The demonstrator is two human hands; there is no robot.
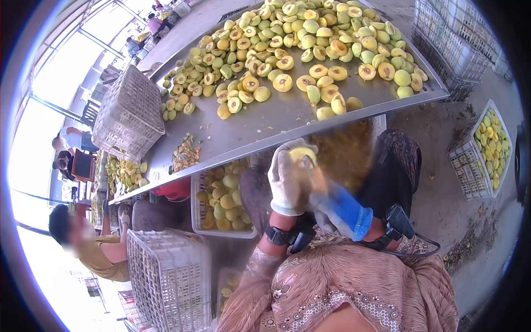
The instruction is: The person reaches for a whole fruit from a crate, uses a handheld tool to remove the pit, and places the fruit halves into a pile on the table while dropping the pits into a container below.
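Note:
My left hand (284,180), in a white work glove, is closed around a yellow stone fruit half (303,154) just in front of the metal table's edge. My right hand (342,209), in a blue and grey glove, grips a small hand tool (316,176) with an orange-brown shaft or handle. Its dark tip meets the cut face of the fruit. Motion blurs the tool and the right fingers, so its exact kind does not show. Many halved stone fruits (282,82) are heaped on the table above my hands, some with brown pits or hollows showing.
The metal table (265,119) has a raised edge and bears a small pile of scraps (186,154). Fruit-filled crates stand below it (223,229) and to the right (470,171). An upturned crate (168,276) stands left, near a seated person (102,254). Stacked crates (451,52) rise at the back right.

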